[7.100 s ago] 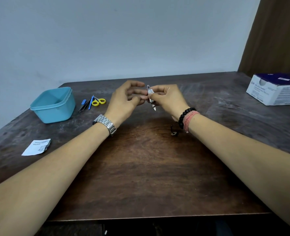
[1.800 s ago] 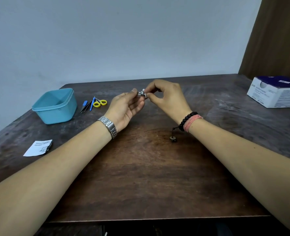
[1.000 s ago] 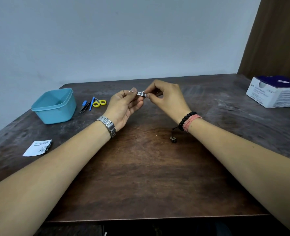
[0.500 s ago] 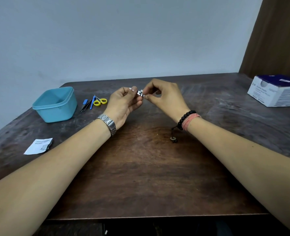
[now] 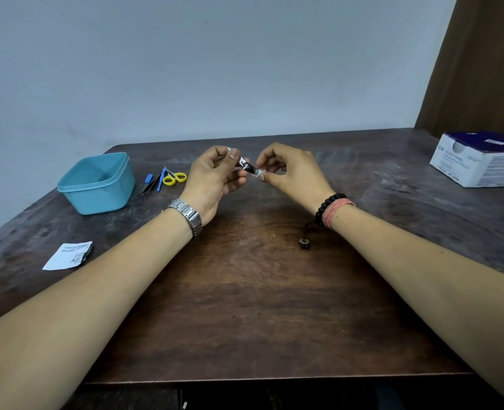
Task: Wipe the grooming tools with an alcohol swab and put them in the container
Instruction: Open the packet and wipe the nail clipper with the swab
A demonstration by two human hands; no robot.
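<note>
A small metal nail clipper (image 5: 246,166) is held above the table's middle by my left hand (image 5: 215,179), thumb on top. My right hand (image 5: 292,173) pinches a small white alcohol swab (image 5: 261,173) against the clipper's right end. A teal plastic container (image 5: 97,184) stands open at the left. Between it and my left hand lie yellow-handled scissors (image 5: 174,178), black tweezers (image 5: 150,186) and a blue tool (image 5: 162,179) on the dark wooden table (image 5: 244,306).
A torn white swab wrapper (image 5: 67,255) lies at the near left. A white and blue box (image 5: 481,158) sits at the far right. A bead on a cord (image 5: 304,242) dangles from my right wrist's bracelet. A wall stands behind the table.
The clipper went from upright to lying sideways in my left hand. My right hand has slid the swab along it toward its right end, and my left thumb has shifted on top.
</note>
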